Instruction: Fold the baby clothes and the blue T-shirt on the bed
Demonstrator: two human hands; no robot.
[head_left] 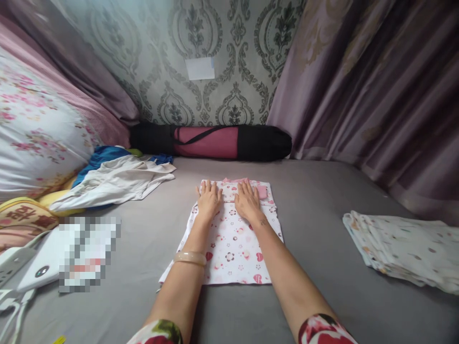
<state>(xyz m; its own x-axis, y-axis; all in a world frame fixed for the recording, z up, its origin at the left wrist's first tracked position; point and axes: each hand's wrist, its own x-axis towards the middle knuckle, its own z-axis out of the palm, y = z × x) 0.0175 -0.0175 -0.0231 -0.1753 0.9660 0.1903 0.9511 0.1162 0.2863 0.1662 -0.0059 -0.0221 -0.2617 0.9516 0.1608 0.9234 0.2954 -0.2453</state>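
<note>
Grey bedding [315,200] covers the work surface, with patterned wallpaper [215,57] behind. Left hand [208,198] and right hand [247,199] lie flat, fingers spread, gripping nothing, side by side on the far end of a small printed garment [233,243]. The garment lies spread in front of the person, its pink collar [261,191] just beyond the right hand. Judged step: pressing the cloth smooth before a fold; the next move would call for pinching an edge without shifting the cloth. Left of the garment lies a loose pile of clothes [114,181]; right of it, folded cloths [405,248]; beyond it, a rolled mat [211,141] at the wall.
</note>
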